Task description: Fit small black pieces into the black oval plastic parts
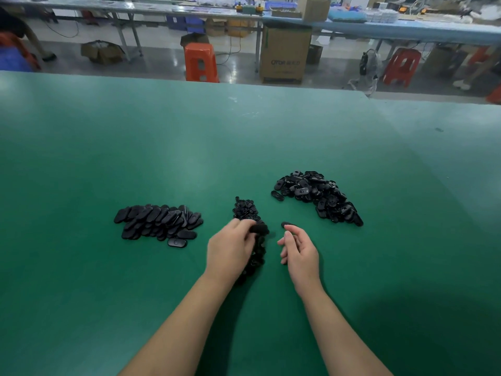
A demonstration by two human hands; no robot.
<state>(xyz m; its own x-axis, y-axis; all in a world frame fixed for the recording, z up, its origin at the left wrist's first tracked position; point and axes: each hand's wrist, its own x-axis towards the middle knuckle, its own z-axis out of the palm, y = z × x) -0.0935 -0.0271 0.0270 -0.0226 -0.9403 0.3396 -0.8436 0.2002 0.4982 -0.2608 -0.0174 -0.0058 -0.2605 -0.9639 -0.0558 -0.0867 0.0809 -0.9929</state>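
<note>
Step in hand, by judgement: pick-up for another fit. Left hand (230, 246) over the middle heap of small black pieces (245, 210), fingers curled round a dark, blurred object at the fingertips; probably an oval part, cannot tell for certain. Right hand (299, 249) just right of that heap, fingers loosely curled; one oval part (286, 225) at the fingertips, grip or mere touch impossible to tell. Loose pile of oval parts (317, 195) further right and away, mostly cavity-up, likely unfitted stock. Neat overlapping pile (160, 221) to the left on the green table (189, 145), smooth side up, likely finished.

Next move, as judged: single small piece isolated from the heap, oval part turned cavity-up, piece aligned to its recess and pressed home. Risk: several small pieces lifted at once.
</note>
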